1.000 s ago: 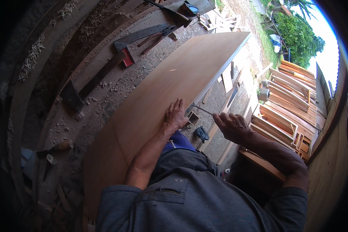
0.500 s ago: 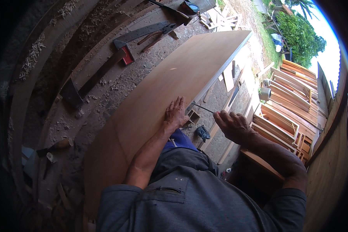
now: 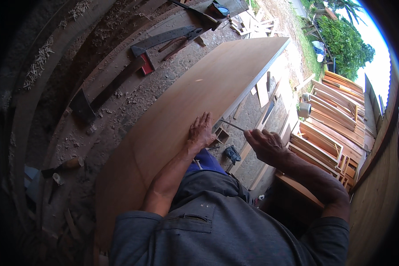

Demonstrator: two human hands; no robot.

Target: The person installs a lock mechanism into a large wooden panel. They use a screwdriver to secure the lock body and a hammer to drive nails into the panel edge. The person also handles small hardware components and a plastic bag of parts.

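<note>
A broad, pale wooden panel (image 3: 190, 93) stretches diagonally in front of me, its narrow long edge facing right. My left hand (image 3: 201, 131) lies open on the panel's face near that edge, fingers spread a little. Closed around the tool, my right hand (image 3: 266, 144) holds what looks like a screwdriver by its handle, which is hidden in the fist. The screwdriver's thin metal shaft (image 3: 233, 125) runs left from the fist to the panel's edge, beside my left fingertips. Whatever the tip touches there is too small to make out.
Left of the panel, a dusty bench carries a long-handled tool (image 3: 115, 88), a red-ended metal tool (image 3: 147, 64), pliers (image 3: 177, 46) and a wooden-handled tool (image 3: 71, 164) among shavings. A dark crumpled bag (image 3: 232, 154) lies right of the panel. Wooden frames (image 3: 326, 137) are stacked at far right.
My right hand has shifted very slightly left and down, still gripping the screwdriver at the panel's edge. My left hand stays in place on the panel.
</note>
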